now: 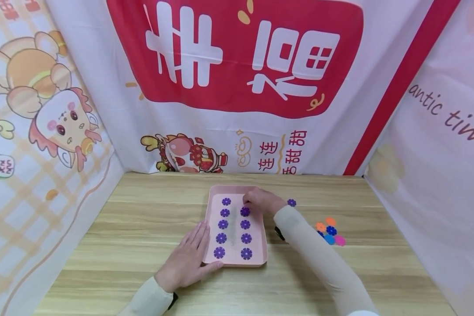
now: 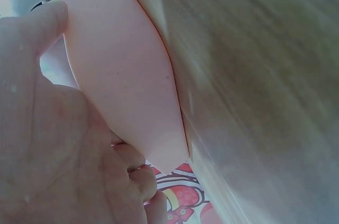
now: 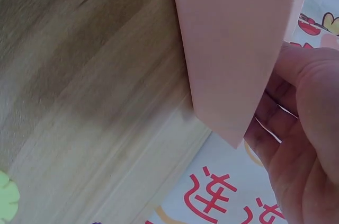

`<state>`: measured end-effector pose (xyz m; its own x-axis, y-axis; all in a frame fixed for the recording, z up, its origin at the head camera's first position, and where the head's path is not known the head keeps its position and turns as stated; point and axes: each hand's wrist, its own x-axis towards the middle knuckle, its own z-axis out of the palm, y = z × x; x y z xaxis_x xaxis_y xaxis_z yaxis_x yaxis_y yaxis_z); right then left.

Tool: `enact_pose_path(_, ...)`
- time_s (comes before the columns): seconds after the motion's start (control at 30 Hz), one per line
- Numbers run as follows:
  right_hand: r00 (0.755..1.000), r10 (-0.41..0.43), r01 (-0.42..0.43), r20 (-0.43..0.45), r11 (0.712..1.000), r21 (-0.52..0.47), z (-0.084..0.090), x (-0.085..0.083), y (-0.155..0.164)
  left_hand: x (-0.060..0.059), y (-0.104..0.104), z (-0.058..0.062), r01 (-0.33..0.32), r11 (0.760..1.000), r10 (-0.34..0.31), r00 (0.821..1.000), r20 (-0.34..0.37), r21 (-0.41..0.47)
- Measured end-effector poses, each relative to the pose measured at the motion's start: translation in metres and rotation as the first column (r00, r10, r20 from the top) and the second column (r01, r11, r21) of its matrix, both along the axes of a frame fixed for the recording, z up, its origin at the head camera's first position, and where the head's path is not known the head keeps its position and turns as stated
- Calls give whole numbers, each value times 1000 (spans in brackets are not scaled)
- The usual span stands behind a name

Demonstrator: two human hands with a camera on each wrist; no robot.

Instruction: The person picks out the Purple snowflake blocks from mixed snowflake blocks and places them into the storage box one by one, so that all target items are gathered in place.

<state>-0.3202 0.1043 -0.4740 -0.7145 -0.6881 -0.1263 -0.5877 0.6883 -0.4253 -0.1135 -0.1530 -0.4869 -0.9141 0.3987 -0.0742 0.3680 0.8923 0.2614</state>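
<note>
On the table stands a shallow pink tray (image 1: 233, 260) with purple snowflake discs (image 1: 223, 224) laid in two columns. My left hand (image 1: 189, 256) rests along the tray's left side and near corner, fingers straight and thumb on the front rim. In the left wrist view, the thumb (image 2: 50, 23) lies at the rim. My right hand (image 1: 264, 201) reaches over the far right rim with curled fingers, just above the top visible disc (image 1: 245, 211) of the right column. The tray wall (image 3: 228, 49) hides those fingertips in the right wrist view; I cannot tell whether they hold a disc.
One purple disc (image 1: 291, 202) lies beyond the right wrist. Further right is a loose group of orange (image 1: 330, 221), blue (image 1: 331, 230) and pink (image 1: 340, 240) discs. A pale green disc (image 3: 8, 197) shows in the right wrist view. Printed cloth walls (image 1: 237, 145) surround the table.
</note>
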Motion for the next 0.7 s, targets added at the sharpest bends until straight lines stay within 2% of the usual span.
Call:
enact_pose_path(0.07,991,77,-68,-109,994,82,-1,-2,-1,0,0,-1,0,1000,0,1000,-4,4)
enact_pose_path(0.23,992,40,-23,-119,990,141,5,0,0,1,0,0,4,1000,-3,1000,-11,9)
enact_pose_path(0.4,994,5,8,-105,992,124,21,2,11,1,0,0,1,1000,-1,1000,2,7)
enact_pose_path(0.53,984,38,-18,-176,993,114,36,0,28,2,1,0,-1,1000,1,1000,0,10)
enact_pose_path(0.7,976,30,-10,-216,996,93,44,-4,60,1,1,0,-6,1000,5,1000,6,3)
